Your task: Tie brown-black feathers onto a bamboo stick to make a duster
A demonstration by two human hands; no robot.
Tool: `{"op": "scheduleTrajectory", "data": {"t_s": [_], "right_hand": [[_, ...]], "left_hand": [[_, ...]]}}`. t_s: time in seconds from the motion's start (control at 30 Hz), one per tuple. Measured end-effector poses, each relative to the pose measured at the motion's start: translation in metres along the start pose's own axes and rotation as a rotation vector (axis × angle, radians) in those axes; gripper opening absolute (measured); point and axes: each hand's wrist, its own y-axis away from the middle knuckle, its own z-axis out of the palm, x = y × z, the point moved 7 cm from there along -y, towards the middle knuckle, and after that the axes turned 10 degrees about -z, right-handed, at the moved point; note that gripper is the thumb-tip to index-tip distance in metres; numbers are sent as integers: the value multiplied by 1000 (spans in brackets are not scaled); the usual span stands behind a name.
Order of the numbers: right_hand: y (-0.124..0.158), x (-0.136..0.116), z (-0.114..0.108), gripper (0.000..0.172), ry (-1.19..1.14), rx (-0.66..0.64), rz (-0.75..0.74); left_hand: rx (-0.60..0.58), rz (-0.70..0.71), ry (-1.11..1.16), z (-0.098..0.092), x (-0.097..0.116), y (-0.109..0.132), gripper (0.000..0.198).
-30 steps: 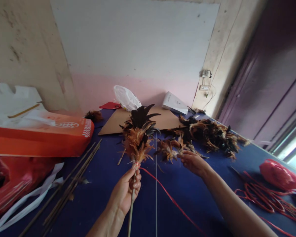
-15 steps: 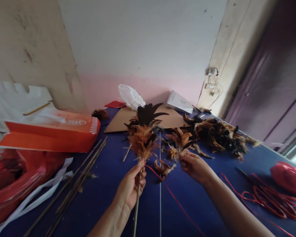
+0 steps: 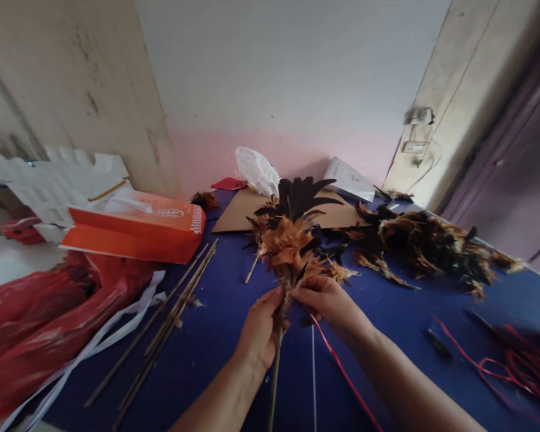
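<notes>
Right hand (image 3: 330, 302) moved to duster (image 3: 288, 240); long axis forward, plume (image 3: 299, 197) away; fingers pinching feathers (image 3: 310, 267).

1 L hand (image 3: 260, 329), 1 R hand (image 3: 330, 301), 1 held feathered stick (image 3: 292, 240), 1 lg feather pile (image 3: 432, 243), 1 orange pkg (image 3: 132, 235), 1 cardbd sheet (image 3: 234, 215); loose sticks (image 3: 175, 313): no. unclear.

Sticks (image 3: 173, 316) lie left of the duster (image 3: 293, 237); feathers (image 3: 436, 246) right; cardboard (image 3: 231, 215) behind.

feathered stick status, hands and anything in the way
Left hand gripping feathered stick. Right hand pinching feathers at their base. Possible snag: red cord by right hand.
</notes>
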Motion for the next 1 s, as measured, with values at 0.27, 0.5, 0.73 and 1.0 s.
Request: {"op": "scheduleTrajectory", "data": {"t_s": [0.27, 0.5, 0.73, 1.0], "right_hand": [[-3, 12, -1, 27, 44, 32, 43], [-3, 15, -3, 26, 62, 66, 49], [-5, 18, 0, 32, -8, 61, 37], [0, 14, -4, 32, 55, 184, 8]], "left_hand": [[13, 72, -130, 2, 2, 3, 21], [-3, 149, -190, 6, 3, 6, 27], [60, 226, -223, 7, 12, 14, 29], [11, 358, -315, 14, 17, 23, 21]]}}
